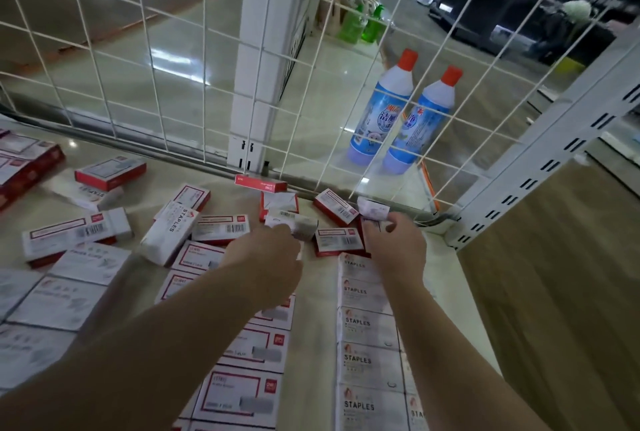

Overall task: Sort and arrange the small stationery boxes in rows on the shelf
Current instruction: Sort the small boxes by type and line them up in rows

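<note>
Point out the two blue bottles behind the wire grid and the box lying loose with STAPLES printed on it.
Left blue bottle (379,112), head view, on its label.
Right blue bottle (420,119), head view, on its label.
Loose STAPLES box (171,234), head view, on its white top face.

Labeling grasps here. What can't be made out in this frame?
Head view only:
- Left hand: fingertips over a small box; grip hidden by the hand's back.
- Right hand: box under it mostly covered.
- STAPLES row: cut off by the bottom edge.
- Small print on boxes: blurred.
</note>
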`<state>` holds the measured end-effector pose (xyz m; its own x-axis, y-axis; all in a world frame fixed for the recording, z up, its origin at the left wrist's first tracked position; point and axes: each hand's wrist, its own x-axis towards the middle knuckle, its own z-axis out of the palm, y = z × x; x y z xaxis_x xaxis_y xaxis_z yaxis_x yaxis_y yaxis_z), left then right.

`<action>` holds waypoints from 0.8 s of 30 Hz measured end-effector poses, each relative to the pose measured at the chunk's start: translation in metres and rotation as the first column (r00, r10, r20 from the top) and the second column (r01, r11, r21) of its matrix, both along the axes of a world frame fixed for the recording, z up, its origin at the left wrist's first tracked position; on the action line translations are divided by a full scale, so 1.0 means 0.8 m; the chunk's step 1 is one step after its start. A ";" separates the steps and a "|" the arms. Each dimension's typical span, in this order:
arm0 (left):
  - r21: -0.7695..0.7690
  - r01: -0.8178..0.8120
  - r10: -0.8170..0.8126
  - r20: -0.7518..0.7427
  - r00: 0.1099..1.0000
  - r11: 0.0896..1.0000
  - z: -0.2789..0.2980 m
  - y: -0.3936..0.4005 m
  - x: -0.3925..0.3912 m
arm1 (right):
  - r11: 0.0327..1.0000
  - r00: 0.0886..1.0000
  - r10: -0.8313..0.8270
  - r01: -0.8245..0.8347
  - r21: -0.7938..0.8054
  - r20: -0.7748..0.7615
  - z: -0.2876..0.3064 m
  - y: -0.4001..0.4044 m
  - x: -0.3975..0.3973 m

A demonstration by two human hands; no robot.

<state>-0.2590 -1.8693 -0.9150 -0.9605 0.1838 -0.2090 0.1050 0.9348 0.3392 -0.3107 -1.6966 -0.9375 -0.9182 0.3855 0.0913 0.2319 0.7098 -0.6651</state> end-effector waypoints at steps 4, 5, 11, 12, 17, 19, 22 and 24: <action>0.005 -0.018 0.018 0.004 1.000 1.000 0.000 0.001 -0.007 | 1.000 1.000 -0.007 0.007 0.016 -0.030 -0.002 -0.002 -0.014; 0.009 -0.025 0.025 0.000 1.000 1.000 0.001 0.001 -0.007 | 1.000 0.999 -0.011 0.012 0.022 -0.031 -0.003 -0.002 -0.018; -0.010 -0.031 0.032 0.033 0.999 0.999 0.004 0.003 -0.010 | 0.999 0.998 -0.038 0.039 0.019 -0.050 -0.001 -0.005 -0.033; -0.013 -0.028 0.029 0.037 0.999 1.000 0.005 0.004 -0.011 | 0.999 0.999 -0.025 0.026 0.029 -0.035 0.000 -0.005 -0.035; -0.069 0.028 -0.025 0.038 0.999 0.997 0.010 0.006 -0.011 | 0.997 1.000 -0.006 0.008 0.074 -0.024 -0.001 -0.006 -0.041; -0.102 0.050 -0.045 0.047 0.998 0.994 0.012 0.006 -0.011 | 0.998 0.999 -0.020 0.022 0.058 -0.040 0.000 -0.006 -0.042; -0.144 0.065 -0.058 0.052 0.997 0.987 0.013 0.006 -0.007 | 0.998 0.994 -0.054 0.056 0.015 -0.095 0.004 -0.004 -0.037; -0.170 0.078 -0.070 0.052 0.996 0.982 0.012 0.006 -0.004 | 0.998 0.991 -0.067 0.067 0.002 -0.116 0.005 -0.002 -0.031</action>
<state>-0.2621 -1.8648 -0.9050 -0.9343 0.2113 -0.2872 0.1637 0.9698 0.1807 -0.3352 -1.6984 -0.9338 -0.8734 0.4448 0.1981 0.2006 0.6994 -0.6860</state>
